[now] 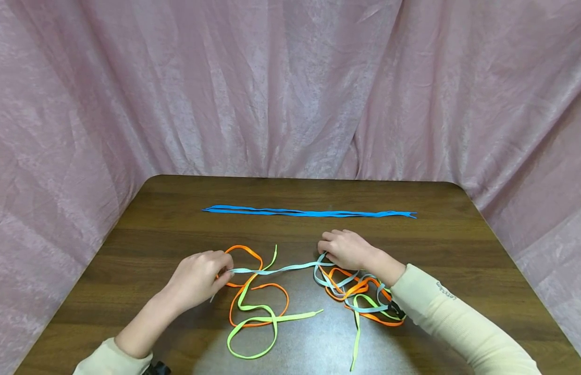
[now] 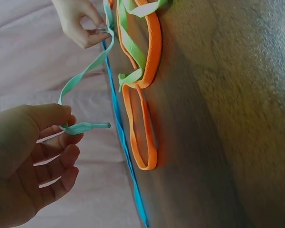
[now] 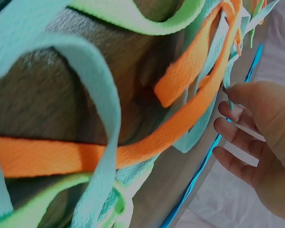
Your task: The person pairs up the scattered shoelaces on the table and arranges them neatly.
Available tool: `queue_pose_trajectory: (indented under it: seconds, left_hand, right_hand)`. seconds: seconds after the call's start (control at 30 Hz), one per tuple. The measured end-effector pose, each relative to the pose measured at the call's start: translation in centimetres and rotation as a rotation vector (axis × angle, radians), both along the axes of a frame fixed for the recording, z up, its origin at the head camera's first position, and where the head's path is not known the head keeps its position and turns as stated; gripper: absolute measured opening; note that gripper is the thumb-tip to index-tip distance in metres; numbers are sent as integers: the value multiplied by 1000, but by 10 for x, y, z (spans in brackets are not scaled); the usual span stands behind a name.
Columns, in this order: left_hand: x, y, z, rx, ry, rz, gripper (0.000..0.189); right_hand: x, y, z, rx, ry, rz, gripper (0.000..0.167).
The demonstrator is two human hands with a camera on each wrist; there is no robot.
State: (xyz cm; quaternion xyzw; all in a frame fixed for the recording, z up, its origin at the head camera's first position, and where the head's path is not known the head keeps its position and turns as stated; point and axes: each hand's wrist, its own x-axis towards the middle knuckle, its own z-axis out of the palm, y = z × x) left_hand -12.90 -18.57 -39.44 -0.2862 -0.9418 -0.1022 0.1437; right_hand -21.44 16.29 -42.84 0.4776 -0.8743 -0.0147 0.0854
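Note:
A pale blue shoelace [image 1: 290, 267] runs between my two hands, above the table. Near one tipped end, my left hand [image 1: 201, 276] pinches it between thumb and index finger; the tip sticks out past the fingers in the left wrist view. My right hand [image 1: 348, 249] pinches the same pale blue lace between thumb and index finger beside the tangle. That tangle of pale blue, orange and green laces [image 1: 360, 291] lies below my right wrist. An orange lace [image 1: 287, 297] and a green lace [image 1: 252, 357] lie in loose loops between the hands, under the pale blue one.
Two bright blue laces [image 1: 309, 213], or one doubled, lie stretched straight across the back of the brown wooden table [image 1: 145, 229]. One green end [image 1: 356, 344] trails from the tangle toward the front. Pink curtains [image 1: 252, 94] hang around the table's back and sides.

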Motion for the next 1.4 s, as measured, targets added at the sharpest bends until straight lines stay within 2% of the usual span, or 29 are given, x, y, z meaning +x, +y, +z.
queue_pose_trajectory:
  seconds: [0.3,0.67,0.9,1.03,1.4]
  left_hand:
    - [-2,0,-2,2,-9,8,22]
    - [-3,-8,6,23,-17,50,20]
    - [-6,-21,10,33,4,90,20]
    - [-10,-30,10,44,-4,123,18]
    - [-16,-54,0,52,-61,198,14]
  right_hand:
    - [1,-8,-2,16,-9,20,12]
    - [0,-6,-1,18,11,4,18]
    - [-3,12,8,-61,36,-17,10]
    - [-5,26,12,-75,39,-47,11]
    - [-3,66,25,-147,25,-131,13]
